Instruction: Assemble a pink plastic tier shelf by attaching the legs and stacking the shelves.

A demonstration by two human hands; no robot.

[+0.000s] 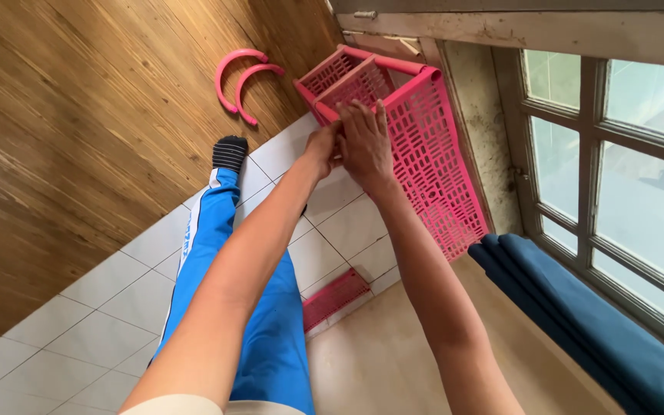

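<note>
A pink plastic lattice basket [432,165], partly put together, stands on the white tiled floor [117,307] against the wall under a window. Both my arms reach out to its near edge. My left hand [321,147] pinches the pink rim at the corner. My right hand [364,142] lies flat with fingers spread over the top edge of the long lattice side panel, pressing on it. The two hands touch each other at the rim.
Two curved pink handles [241,77] lie on the wooden floor beyond the basket. A loose pink lattice panel [335,297] lies on the tiles by my blue-trousered leg [224,230]. A folded blue cloth [578,315] rests on a beige surface beside the window [624,177].
</note>
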